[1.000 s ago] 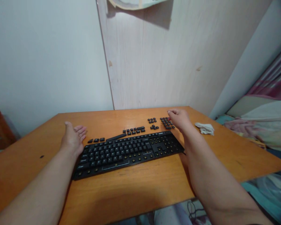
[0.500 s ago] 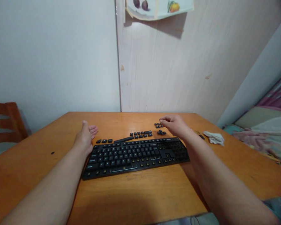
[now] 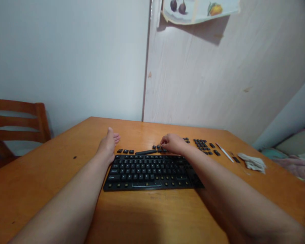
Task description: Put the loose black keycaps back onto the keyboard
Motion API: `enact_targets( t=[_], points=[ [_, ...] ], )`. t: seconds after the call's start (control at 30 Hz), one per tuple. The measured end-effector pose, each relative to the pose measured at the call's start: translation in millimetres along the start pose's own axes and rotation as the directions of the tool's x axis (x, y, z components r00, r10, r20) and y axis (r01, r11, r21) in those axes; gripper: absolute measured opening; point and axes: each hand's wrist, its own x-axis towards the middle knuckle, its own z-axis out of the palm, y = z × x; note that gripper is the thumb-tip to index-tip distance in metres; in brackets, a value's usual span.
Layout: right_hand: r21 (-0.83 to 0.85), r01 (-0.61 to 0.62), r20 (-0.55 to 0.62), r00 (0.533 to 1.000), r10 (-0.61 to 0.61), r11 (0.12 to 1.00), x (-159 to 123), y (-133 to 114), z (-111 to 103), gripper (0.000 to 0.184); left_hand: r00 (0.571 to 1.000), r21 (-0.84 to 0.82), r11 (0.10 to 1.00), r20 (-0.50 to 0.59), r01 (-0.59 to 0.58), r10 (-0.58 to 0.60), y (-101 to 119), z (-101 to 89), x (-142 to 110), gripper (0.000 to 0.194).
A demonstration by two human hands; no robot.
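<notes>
A black keyboard [image 3: 142, 169] lies on the wooden table, with its bottom row and part of the row above bare of keycaps. At its upper left corner rests my left hand [image 3: 108, 145], open on its edge, thumb up and fingers stretched away from me. Beyond the keyboard, my right hand [image 3: 173, 143] is low over a cluster of loose keycaps [image 3: 154, 147], thumb and fingers pinched together. Whatever is between its fingertips is too small to make out. Left of that cluster lie the long space bar [image 3: 146, 152] and three keycaps [image 3: 125, 151]. My right forearm covers the keyboard's right part.
More loose keycaps [image 3: 202, 144] lie at the back right. Beside them are a white pen-like stick [image 3: 225, 152], a small dark piece [image 3: 236, 159] and a crumpled white cloth [image 3: 252, 162]. A wooden chair [image 3: 17, 122] stands at the left. The wall is behind the table.
My right hand has moved left and nearer, from the back keycaps to the cluster behind the keyboard. My left hand stays at the keyboard's corner. The view has turned slightly.
</notes>
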Motion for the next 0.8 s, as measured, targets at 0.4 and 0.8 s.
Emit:
enact_targets(
  t=[0.4,0.8],
  points=[
    [0.031,0.060,0.080,0.995,-0.062,0.998,22,-14,13,0.017,1.000,-0.006,1.000,-0.028,-0.009,0.008,8,3.5,-11,0.063],
    [0.041,0.072,0.097,0.992,-0.075,0.997,27,-14,16,0.016,0.999,0.001,1.000,-0.019,-0.026,0.026,4,3.1,-10,0.062]
  ],
)
